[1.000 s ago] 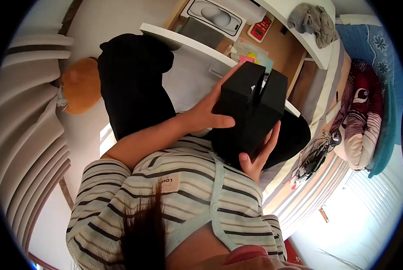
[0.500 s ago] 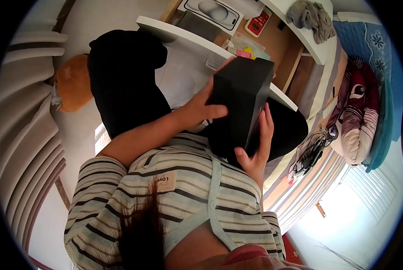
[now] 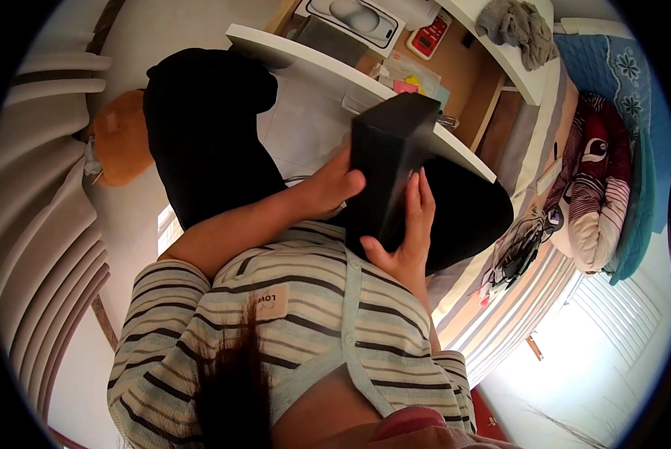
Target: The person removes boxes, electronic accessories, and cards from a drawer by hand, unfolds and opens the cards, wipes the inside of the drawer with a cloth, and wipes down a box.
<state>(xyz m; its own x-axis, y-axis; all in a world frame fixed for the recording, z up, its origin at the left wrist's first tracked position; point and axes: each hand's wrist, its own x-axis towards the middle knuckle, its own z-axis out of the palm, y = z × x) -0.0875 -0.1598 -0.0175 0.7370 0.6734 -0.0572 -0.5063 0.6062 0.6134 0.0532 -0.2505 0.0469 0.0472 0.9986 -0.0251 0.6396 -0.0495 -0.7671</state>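
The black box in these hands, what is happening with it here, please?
A person is holding the black box between the left hand and the right hand. In front of the person, a drawer stands open, with a white phone box and a red device inside.

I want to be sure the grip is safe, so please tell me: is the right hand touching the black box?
Touching. The head view shows the right hand with its fingers and thumb against the side of the black box.
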